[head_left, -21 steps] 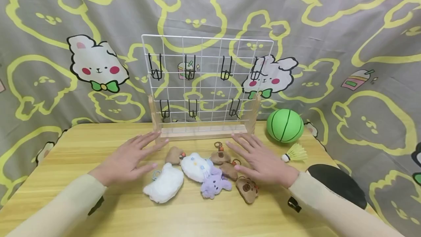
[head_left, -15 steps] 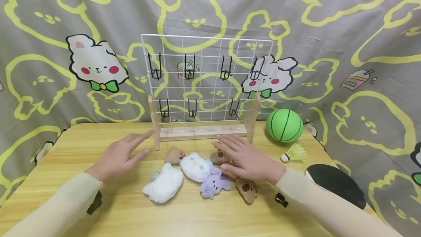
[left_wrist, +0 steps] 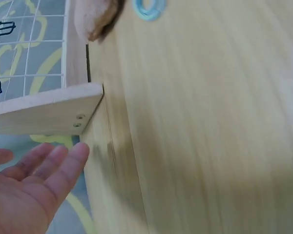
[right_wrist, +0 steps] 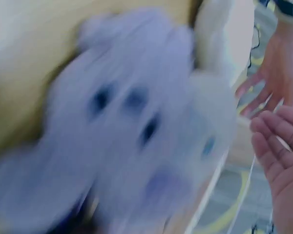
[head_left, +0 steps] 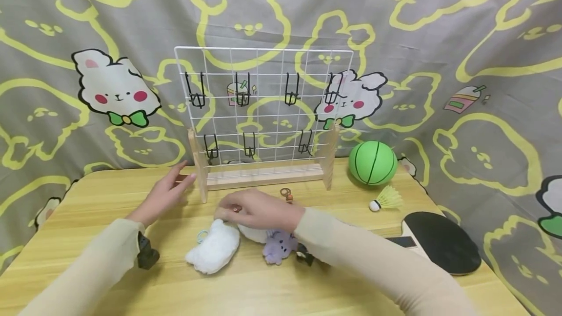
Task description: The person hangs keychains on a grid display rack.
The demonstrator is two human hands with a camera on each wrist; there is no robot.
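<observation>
Beside the rack's left wooden post (head_left: 198, 167), the left hand (head_left: 161, 198) is held with fingers extended and nothing in it; the left wrist view shows its palm and loose fingers (left_wrist: 71, 165). Over the plush toys reaches the right hand (head_left: 259, 208), hiding the brown plush at the left and part of the white plush with a blue face. In the right wrist view the right hand (right_wrist: 285, 156) has relaxed fingers and an empty palm. A white plush (head_left: 215, 247) lies left of it, a purple plush (head_left: 277, 247) below its wrist.
The white wire grid (head_left: 270, 106) holds several black hooks (head_left: 291, 94). At the right are a green ball (head_left: 373, 163), a yellow shuttlecock (head_left: 388, 199) and a black paddle (head_left: 443, 243). A patterned curtain (head_left: 412, 48) hangs behind the table.
The right hand has moved left across the plush toys, covering several of them. The left hand has shifted away from the toys to beside the rack's left post. The head view has shifted slightly.
</observation>
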